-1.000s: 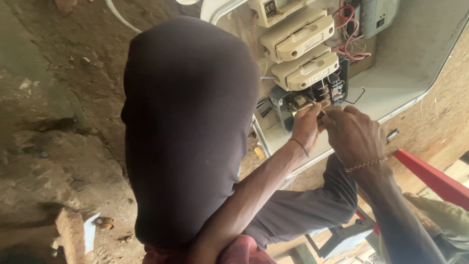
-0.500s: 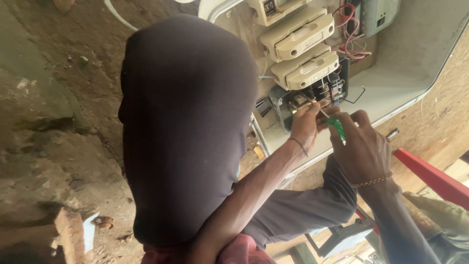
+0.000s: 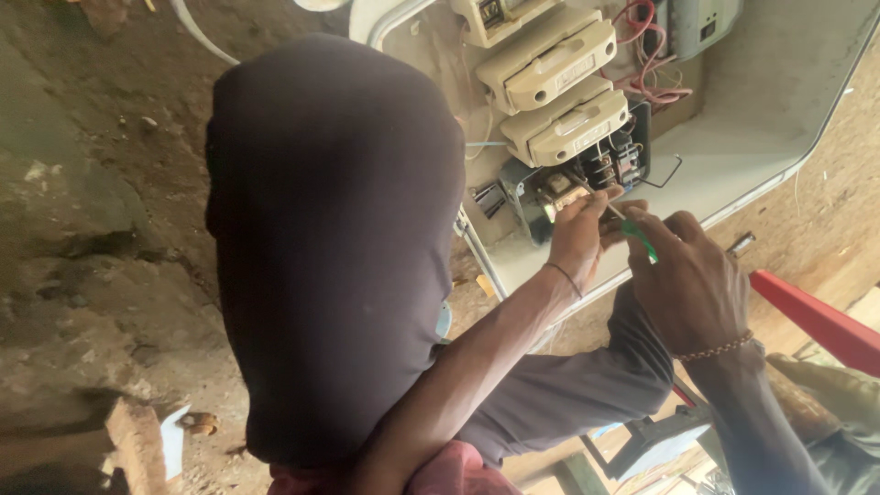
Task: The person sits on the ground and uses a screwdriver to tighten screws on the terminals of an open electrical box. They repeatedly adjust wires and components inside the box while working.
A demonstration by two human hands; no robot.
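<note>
- Rough earthen or concrete wall (image 3: 101, 229), stained and uneven; a broken brick (image 3: 137, 440) at lower left, a red bar (image 3: 816, 316) at right.
- White metal enclosure (image 3: 770, 119) fixed to the wall, door open.
- Inside: two cream fuse carriers (image 3: 559, 64) stacked one above the other, a dark terminal block (image 3: 596, 170) below them, red wires (image 3: 646, 55) looping at upper right, one grey device (image 3: 701, 23) in the top corner.
- A large dark blurred shape (image 3: 335, 247) blocks the middle of the view.
- Left hand (image 3: 582, 234), thin band at the wrist, pinched at the terminal block; what it pinches is too small to tell.
- Right hand (image 3: 687, 284), beaded bracelet, closed around a green-handled screwdriver (image 3: 637, 234), tip pointing at the terminal block.
- The two hands touch.
</note>
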